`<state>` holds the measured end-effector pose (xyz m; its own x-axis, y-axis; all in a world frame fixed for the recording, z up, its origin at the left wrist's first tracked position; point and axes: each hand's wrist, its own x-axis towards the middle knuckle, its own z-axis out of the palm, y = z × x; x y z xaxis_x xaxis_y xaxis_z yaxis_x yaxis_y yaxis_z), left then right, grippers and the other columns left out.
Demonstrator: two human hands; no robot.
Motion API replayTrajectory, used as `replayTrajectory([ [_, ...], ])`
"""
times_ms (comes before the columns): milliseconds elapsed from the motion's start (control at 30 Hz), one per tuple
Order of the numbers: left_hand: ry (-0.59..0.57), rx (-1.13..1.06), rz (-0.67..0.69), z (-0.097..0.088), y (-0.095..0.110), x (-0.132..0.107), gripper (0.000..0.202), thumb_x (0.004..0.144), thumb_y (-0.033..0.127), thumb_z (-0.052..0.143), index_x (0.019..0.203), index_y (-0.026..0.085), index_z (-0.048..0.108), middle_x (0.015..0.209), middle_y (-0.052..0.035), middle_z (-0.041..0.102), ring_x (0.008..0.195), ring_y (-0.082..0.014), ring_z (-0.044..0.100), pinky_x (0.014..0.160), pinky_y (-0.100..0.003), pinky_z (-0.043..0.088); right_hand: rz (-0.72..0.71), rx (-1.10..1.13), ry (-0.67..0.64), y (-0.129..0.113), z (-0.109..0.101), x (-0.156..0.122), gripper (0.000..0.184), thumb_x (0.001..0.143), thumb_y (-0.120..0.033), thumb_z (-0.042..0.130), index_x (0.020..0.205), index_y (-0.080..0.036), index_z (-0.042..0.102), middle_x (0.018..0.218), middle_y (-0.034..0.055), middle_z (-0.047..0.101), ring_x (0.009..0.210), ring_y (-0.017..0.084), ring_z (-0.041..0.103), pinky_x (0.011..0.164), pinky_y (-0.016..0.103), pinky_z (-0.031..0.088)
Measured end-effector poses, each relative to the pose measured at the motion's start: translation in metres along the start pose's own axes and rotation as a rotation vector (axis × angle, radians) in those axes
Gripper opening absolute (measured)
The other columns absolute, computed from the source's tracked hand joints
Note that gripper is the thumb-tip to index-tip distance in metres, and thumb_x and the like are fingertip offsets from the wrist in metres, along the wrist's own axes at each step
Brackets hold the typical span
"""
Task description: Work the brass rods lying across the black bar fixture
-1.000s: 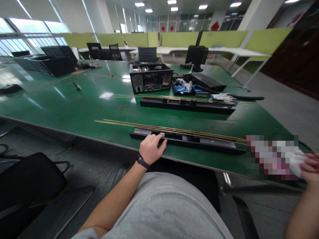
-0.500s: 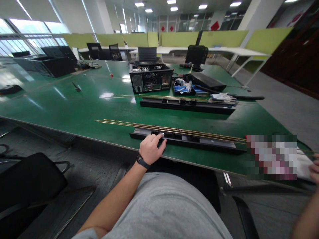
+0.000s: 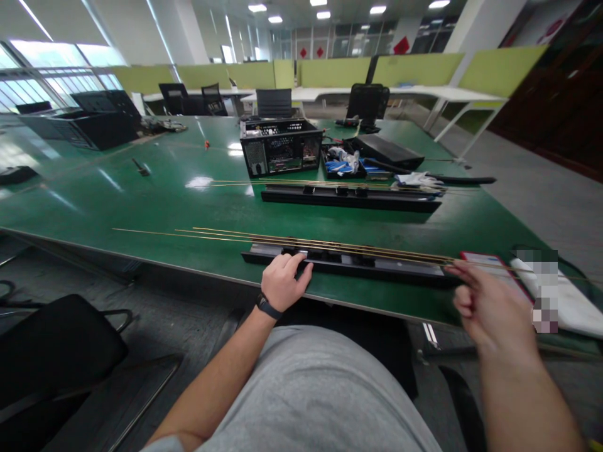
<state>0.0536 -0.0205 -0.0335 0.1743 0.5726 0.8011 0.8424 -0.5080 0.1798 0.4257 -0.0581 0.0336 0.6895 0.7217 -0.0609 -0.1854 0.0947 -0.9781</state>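
the fingers (image 3: 456,271) of the right hand (image 3: 490,307) are drawn together in a pinch on 1 thin brass rod (image 3: 141,231), close to the right end of the black rail (image 3: 377,269). 1 second ago this hand was out at the right edge of view, by the white sheet (image 3: 570,304), and touched no rod. since then it has swung in over the tabletop (image 3: 141,194), and the pinched rod now pokes well further left than the other brass rods (image 3: 226,235), whose left tips sit where they were. so 1 rod is in hand and has shifted along its length, while the rest lie loose.

the left hand (image 3: 282,282) has not moved: its fingers are bent and close together on top of the rail's left end, thumb alongside, a dark wristband (image 3: 267,306) below.

the rods are very thin, straight and golden, lying side by side along the rail, near the tabletop's front edge. a second rail (image 3: 348,198) with rods and an open computer case (image 3: 277,147) lie further back.
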Motion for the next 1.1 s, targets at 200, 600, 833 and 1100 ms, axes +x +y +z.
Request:
replayTrajectory([
  [200,-0.008,-0.008,0.001,0.001,0.000,-0.001,0.019,0.107,0.035,0.069,0.113,0.019,0.077,0.077,-0.0025,0.068,0.073,-0.0197,0.064,0.072,-0.035,0.048,0.013,0.016,-0.210,0.009,0.042,-0.041,0.041,0.073,-0.043,0.090,0.097,-0.011,0.082,0.105,0.0147,0.079,0.041,0.003,0.044,0.032,0.018,0.024],
  [600,-0.016,-0.021,-0.011,0.002,-0.001,-0.001,0.019,0.107,0.036,0.070,0.114,0.020,0.077,0.077,-0.0021,0.066,0.074,-0.0202,0.064,0.073,-0.035,0.048,0.027,-0.011,-0.340,0.024,0.064,-0.061,0.044,0.080,-0.051,0.087,0.107,-0.016,0.083,0.114,0.0130,0.079,0.043,0.003,0.044,0.032,0.018,0.024],
  [833,-0.005,-0.017,-0.003,0.000,0.000,0.000,0.019,0.108,0.036,0.069,0.112,0.019,0.077,0.076,-0.0016,0.066,0.072,-0.0191,0.063,0.072,-0.034,0.048,-0.015,0.012,-0.198,0.016,0.049,-0.042,0.037,0.074,-0.044,0.087,0.094,-0.013,0.082,0.097,0.0119,0.078,0.041,0.004,0.045,0.032,0.019,0.026],
  [1100,-0.058,-0.006,-0.040,-0.001,-0.001,-0.001,0.021,0.108,0.039,0.067,0.111,0.021,0.079,0.075,-0.0025,0.066,0.074,-0.0199,0.065,0.073,-0.034,0.049,-0.003,0.034,0.142,-0.006,-0.014,0.030,0.012,0.069,-0.017,0.078,0.080,-0.012,0.075,0.082,0.0080,0.068,0.041,0.004,0.040,0.031,0.018,0.018],
])
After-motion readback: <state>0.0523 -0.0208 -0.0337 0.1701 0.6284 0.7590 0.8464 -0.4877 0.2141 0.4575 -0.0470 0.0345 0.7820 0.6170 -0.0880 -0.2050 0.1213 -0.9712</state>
